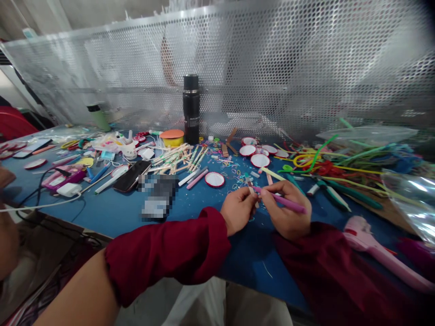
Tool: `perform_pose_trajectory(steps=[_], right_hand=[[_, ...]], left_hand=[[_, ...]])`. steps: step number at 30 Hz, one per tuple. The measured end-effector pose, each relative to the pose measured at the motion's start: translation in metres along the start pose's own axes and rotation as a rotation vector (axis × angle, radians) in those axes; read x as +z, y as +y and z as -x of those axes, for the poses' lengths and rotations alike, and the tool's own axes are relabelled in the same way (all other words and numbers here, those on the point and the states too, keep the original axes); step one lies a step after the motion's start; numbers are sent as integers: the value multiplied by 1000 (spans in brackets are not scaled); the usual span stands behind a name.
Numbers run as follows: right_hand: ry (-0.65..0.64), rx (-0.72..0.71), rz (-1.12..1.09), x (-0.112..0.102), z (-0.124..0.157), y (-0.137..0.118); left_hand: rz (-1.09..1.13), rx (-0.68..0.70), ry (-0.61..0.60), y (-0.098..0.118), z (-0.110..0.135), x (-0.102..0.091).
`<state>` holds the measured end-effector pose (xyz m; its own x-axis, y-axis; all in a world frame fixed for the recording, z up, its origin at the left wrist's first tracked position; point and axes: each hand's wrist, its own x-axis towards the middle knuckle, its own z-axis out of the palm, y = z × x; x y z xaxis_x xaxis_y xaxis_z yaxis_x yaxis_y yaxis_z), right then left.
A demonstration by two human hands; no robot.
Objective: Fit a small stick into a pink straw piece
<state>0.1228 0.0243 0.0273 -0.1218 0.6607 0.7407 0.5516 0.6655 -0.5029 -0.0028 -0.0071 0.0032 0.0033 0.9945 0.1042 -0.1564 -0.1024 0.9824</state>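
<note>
My left hand (239, 210) is closed, pinching a small flat wooden stick (250, 186) that looks brown toward its upper end. In my right hand (288, 219) lies a purple marker (287, 203), held like a pen, its tip pointing left at the stick. Both hands are close together above the blue table (190, 203). Just beyond them are scattered small coloured rings (234, 174) and a round white lid with a red rim (215, 179). A pink marker (197, 178) lies farther left. My fingers partly hide the stick.
A black bottle (191, 111) stands by the perforated metal screen (272, 68). Wooden sticks (170, 158) and a dark phone (132, 175) lie left. Coloured pipe cleaners (356, 158), pliers (335, 194) and a pink glue gun (384, 253) are at right. Another person's arm (7, 226) shows at far left.
</note>
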Motion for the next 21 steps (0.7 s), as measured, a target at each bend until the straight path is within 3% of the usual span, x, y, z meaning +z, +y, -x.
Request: perform_pose_trajectory(steps=[4,21], right_hand=[[38,56,35,0,0,-1],[41,39,7,1,0,-1]], left_hand=[[-4,-22,7,0,0,0],[1,-30,2,4,1,1]])
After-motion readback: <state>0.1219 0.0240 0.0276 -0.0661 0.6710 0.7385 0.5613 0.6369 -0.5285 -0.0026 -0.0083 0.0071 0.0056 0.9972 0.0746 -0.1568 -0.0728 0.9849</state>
